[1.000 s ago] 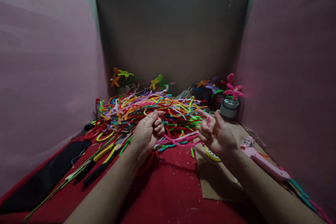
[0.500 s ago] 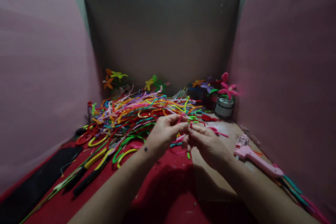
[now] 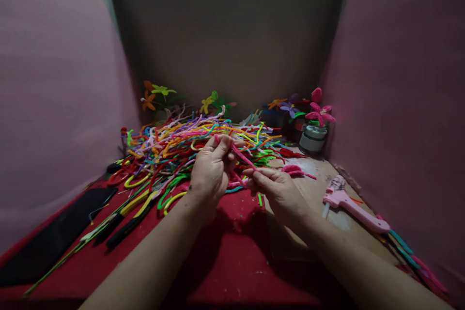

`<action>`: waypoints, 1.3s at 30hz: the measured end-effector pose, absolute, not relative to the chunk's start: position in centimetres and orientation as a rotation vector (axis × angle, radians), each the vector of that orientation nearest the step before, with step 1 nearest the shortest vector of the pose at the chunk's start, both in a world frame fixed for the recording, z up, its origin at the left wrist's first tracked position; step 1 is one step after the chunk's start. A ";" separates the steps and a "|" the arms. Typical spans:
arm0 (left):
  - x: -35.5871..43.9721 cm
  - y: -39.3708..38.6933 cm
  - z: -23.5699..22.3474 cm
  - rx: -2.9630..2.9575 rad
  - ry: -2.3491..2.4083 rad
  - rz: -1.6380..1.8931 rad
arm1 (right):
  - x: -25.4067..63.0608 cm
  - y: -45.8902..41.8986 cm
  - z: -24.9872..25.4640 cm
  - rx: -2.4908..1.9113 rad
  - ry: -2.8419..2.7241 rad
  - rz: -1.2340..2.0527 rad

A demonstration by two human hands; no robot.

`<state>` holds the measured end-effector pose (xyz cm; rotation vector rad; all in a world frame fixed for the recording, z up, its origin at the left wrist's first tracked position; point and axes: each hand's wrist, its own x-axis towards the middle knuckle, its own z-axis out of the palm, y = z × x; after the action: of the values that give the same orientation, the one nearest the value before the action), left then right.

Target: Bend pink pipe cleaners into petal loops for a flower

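Observation:
A pink pipe cleaner (image 3: 244,158) stretches on a slant between my two hands, above the red table covering. My left hand (image 3: 212,167) pinches it at the upper end, where a short pink tip pokes out past the thumb. Lower and to the right, my right hand (image 3: 278,189) is closed on the same pipe cleaner with thumb and forefinger. Just behind both hands spreads a large heap of pipe cleaners (image 3: 174,143) in many colours. A looped pink piece (image 3: 293,170) lies on the board, right of my right hand.
A pink glue gun (image 3: 352,208) lies on a brown board (image 3: 366,235) at right. Pipe-cleaner flowers stand at the back, one pink flower (image 3: 320,114) in a grey pot (image 3: 313,139). Yellow-black pliers (image 3: 134,220) and a flat black object (image 3: 54,237) lie left. Walls enclose three sides.
My hands came together over the pink pipe cleaner, then drew apart, with my left hand going left and up. The looped pink piece now shows on the board. The view has tilted downward.

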<state>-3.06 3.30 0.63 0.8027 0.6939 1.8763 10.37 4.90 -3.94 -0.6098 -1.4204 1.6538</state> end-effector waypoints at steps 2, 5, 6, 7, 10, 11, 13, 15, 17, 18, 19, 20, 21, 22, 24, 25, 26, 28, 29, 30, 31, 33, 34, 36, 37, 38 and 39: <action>-3.2 3.7 0.3 0.778 0.673 1.916 | 10.0 5.0 -4.5 -0.603 -1.361 1.700; -3.1 4.1 -0.2 0.788 0.638 1.974 | 9.7 5.0 -5.0 -0.595 -1.303 1.743; -3.0 4.2 -0.3 0.789 0.629 1.986 | 9.6 5.0 -5.1 -0.608 -1.303 1.749; -2.9 4.2 -0.3 0.784 0.624 1.987 | 9.6 4.9 -5.1 -0.630 -1.314 1.756; -2.7 3.9 -0.4 0.742 0.616 1.910 | 9.6 4.7 -5.0 -0.707 -1.379 1.773; -2.7 3.7 -0.4 0.727 0.608 1.878 | 9.7 4.6 -4.9 -0.725 -1.405 1.779; -2.7 3.4 -0.2 0.714 0.597 1.845 | 9.8 4.5 -4.8 -0.758 -1.461 1.793; -2.7 3.2 0.0 0.711 0.597 1.855 | 9.8 4.4 -4.8 -0.757 -1.503 1.851; -2.8 3.2 0.2 0.709 0.600 1.879 | 9.8 4.3 -4.8 -0.729 -1.508 1.935; -2.9 3.2 0.3 0.708 0.601 1.890 | 9.8 4.3 -4.8 -0.713 -1.503 1.969; -2.9 3.2 0.3 0.707 0.599 1.900 | 9.8 4.3 -4.7 -0.701 -1.500 1.994; -3.0 3.2 0.3 0.706 0.600 1.910 | 9.8 4.2 -4.7 -0.693 -1.501 2.015; -3.0 3.3 0.4 0.704 0.604 1.919 | 9.8 4.2 -4.7 -0.684 -1.501 2.032; -3.1 3.3 0.4 0.699 0.609 1.929 | 9.8 4.2 -4.7 -0.674 -1.502 2.040; -3.3 3.3 0.7 0.704 0.604 1.944 | 9.8 4.1 -4.9 -0.651 -1.498 2.039; -3.5 3.3 0.8 0.720 0.586 1.943 | 9.8 4.1 -5.0 -0.651 -1.488 2.026; -3.8 3.4 1.0 0.738 0.562 1.946 | 9.8 4.1 -5.1 -0.659 -1.472 2.003; -4.5 3.4 1.2 0.765 0.520 1.959 | 9.8 4.2 -5.2 -0.686 -1.415 1.938; -4.8 3.5 1.2 0.767 0.524 1.955 | 9.8 4.3 -5.1 -0.694 -1.370 1.902; -5.2 3.5 1.0 0.768 0.554 1.939 | 9.8 4.5 -5.0 -0.692 -1.320 1.867; -5.4 3.6 0.8 0.772 0.609 1.896 | 9.9 4.7 -4.9 -0.680 -1.271 1.841; -5.5 3.6 0.1 0.826 0.777 1.722 | 9.9 5.0 -4.7 -0.638 -1.193 1.801; -5.3 3.5 -0.3 0.861 0.856 1.646 | 10.0 5.1 -4.6 -0.616 -1.168 1.793; -4.4 3.1 -0.9 1.005 0.957 1.428 | 10.0 5.3 -4.7 -0.583 -1.158 1.787; -3.9 2.9 -1.1 1.082 0.989 1.346 | 10.0 5.3 -4.7 -0.577 -1.167 1.784; -3.4 2.7 -1.1 1.148 1.022 1.293 | 10.0 5.3 -4.9 -0.576 -1.182 1.785; -2.9 2.5 -1.1 1.200 1.055 1.280 | 10.0 5.3 -5.0 -0.578 -1.198 1.790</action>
<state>-2.91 2.49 -1.11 1.2003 1.0551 1.2798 10.04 5.29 -4.96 -0.5776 -1.1978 1.7898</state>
